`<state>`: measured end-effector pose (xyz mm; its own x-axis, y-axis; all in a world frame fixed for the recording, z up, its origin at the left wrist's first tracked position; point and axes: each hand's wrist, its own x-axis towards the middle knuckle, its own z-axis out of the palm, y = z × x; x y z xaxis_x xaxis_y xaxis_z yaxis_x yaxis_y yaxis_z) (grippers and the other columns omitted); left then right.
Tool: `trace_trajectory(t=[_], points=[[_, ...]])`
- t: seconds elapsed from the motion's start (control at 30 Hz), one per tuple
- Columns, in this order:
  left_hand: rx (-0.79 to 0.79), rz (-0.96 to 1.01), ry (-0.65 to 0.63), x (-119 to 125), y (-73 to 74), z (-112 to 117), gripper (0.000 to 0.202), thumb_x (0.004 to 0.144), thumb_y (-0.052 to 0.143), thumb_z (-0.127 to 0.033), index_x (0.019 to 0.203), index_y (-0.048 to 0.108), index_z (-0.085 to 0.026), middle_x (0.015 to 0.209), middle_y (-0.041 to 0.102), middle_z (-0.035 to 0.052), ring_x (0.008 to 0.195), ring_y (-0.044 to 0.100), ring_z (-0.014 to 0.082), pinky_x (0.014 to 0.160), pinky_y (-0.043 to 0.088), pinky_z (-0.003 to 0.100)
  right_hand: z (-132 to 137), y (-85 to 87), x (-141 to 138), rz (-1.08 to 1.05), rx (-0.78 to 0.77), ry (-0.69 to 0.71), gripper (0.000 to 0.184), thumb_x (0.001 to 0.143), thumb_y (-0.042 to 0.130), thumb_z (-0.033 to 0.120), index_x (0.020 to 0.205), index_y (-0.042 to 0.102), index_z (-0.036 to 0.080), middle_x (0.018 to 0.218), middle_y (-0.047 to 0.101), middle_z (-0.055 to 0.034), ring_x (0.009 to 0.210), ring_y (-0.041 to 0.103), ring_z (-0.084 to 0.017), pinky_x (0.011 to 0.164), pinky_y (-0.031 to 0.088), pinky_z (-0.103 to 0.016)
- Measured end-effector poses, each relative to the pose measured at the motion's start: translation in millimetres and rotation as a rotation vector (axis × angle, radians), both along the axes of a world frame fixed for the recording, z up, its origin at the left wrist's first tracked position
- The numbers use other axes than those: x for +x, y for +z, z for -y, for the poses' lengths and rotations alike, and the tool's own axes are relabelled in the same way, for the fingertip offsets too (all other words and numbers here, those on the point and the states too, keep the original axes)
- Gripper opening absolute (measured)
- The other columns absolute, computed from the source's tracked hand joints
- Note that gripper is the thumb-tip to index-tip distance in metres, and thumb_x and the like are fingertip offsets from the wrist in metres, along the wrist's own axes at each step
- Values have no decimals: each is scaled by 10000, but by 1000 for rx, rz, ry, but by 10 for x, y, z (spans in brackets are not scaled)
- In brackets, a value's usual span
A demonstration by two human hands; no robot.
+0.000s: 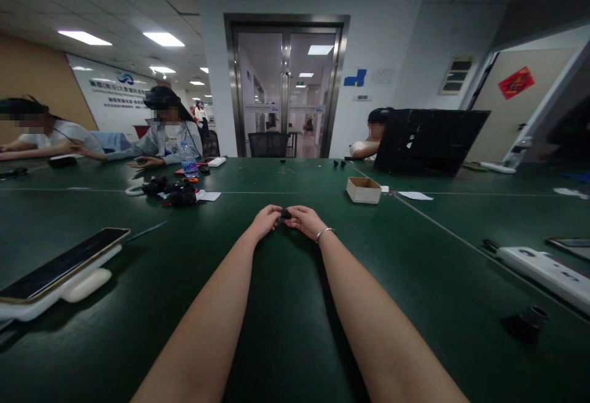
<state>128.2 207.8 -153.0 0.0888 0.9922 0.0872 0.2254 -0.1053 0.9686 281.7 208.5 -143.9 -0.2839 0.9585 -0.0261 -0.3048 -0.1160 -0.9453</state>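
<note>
Black part (286, 213) pinched between fingertips of left hand (266, 220) and right hand (305, 220), fingers narrow around it, low over middle of green table (295, 329). Likely risk: tiny piece slips from light pinch, drops onto dark table, hard to spot; outstretched arms weaken control.

L hand (265, 222) & R hand (306, 220) pinch black part (286, 213), green table (415, 280).

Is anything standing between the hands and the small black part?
Nothing visible does. The left hand and the right hand both hold the black part at their fingertips, over the green table. The box lies farther away to the right, apart from them.
</note>
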Motion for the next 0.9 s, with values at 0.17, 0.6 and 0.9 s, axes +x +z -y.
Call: trace_trajectory(t=[0.17, 0.6, 0.9], points=[[24, -11, -11, -2, -8, 4, 254, 847, 396, -261, 1001, 553, -133, 601, 492, -12, 439, 414, 65, 388, 303, 166, 9, 11, -2, 1, -1, 6, 37, 844, 525, 75, 857, 558, 85, 634, 640, -60, 506, 633, -114, 515, 538, -188], [23, -3, 23, 8, 14, 42, 234, 799, 471, -207, 1011, 549, -143, 692, 512, 3, 501, 463, 71, 429, 374, 172, 16, 17, 8, 13, -1, 14, 54, 830, 557, 90, 881, 574, 81, 664, 646, -71, 535, 632, -114, 534, 540, -196], [7, 36, 24, -6, -16, 12, 233, 803, 478, -217, 1012, 558, -156, 777, 536, 26, 545, 494, 73, 460, 410, 174, 11, 7, 12, 8, 11, 26, 44, 830, 553, 87, 868, 575, 91, 645, 639, -57, 527, 630, -108, 528, 536, -188]])
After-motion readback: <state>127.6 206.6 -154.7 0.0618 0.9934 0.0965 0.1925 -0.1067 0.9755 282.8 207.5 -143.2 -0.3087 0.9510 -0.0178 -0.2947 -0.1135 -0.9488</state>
